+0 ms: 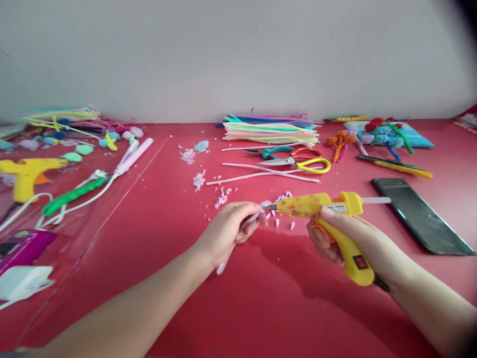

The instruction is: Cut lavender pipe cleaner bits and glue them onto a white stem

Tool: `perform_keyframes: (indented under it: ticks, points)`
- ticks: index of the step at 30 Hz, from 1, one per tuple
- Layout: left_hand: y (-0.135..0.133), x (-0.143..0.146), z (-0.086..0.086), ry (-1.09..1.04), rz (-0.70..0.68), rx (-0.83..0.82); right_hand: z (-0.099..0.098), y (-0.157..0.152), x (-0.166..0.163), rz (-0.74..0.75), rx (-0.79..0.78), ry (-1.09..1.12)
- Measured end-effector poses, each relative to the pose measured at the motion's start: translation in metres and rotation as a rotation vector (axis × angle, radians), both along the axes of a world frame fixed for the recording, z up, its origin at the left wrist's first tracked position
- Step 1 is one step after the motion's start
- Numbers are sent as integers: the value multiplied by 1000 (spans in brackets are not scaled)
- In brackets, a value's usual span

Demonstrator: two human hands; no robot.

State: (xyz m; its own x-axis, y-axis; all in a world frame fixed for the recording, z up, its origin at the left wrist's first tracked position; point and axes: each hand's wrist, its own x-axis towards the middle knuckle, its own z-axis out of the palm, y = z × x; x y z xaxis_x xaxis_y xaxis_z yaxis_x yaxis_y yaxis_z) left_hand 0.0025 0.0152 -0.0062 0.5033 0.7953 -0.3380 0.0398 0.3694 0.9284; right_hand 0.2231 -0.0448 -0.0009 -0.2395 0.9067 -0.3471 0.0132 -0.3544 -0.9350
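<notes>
My right hand (pixel 343 233) is wrapped round a yellow hot glue gun (pixel 305 205), its fingers at the orange trigger. A pale glue stick (pixel 376 200) pokes out of the gun's back end. The metal nozzle points left and reaches the fingertips of my left hand (pixel 238 223). Between those closed fingers runs a pale lilac pipe cleaner (pixel 226 259), its lower end hanging below the palm. Whether the nozzle touches it I cannot tell. Small lilac pieces (pixel 291 225) lie on the red table (pixel 238 308) just behind the nozzle.
Lilac pipe cleaners (pixel 261 175), yellow-handled scissors (pixel 315 165) and teal-handled pliers (pixel 278 151) lie beyond my hands. A bundle of pipe cleaners (pixel 270 133) is behind them. A phone (pixel 421 214) rests at right. Another glue gun (pixel 28 174) and cabled tools (pixel 74 195) occupy the left.
</notes>
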Motion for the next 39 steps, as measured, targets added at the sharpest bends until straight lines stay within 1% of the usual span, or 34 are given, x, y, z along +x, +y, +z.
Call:
perform_keyframes:
  ticks: [4, 6, 8, 11, 13, 16, 21, 24, 31, 39]
  points:
    - [-3, 1, 8, 140, 24, 159, 3, 0, -2, -25, 2, -41]
    - [-3, 1, 9, 172, 46, 200, 3, -2, -2, -40, 13, -77]
    - [-2, 1, 8, 158, 63, 181, 4, -6, -3, -58, 28, -129]
    - [0, 1, 3, 77, 70, 92, 5, -13, -4, -80, 87, -215]
    - [2, 1, -1, 27, 66, 35, 4, -16, -4, -77, 132, -238]
    - [2, 1, -3, -11, 48, -21, 1, -17, -5, -58, 152, -253]
    - [0, 2, -2, -30, 45, -35, -7, -15, -2, -40, 155, -240]
    - [0, 2, -1, -32, 42, -45, -9, -14, 0, -27, 161, -232]
    - [2, 1, -2, -30, 35, -79, -4, -13, -2, -79, 146, -259]
    - [1, 3, -1, -12, 50, -73, 0, -12, -4, -44, 164, -283]
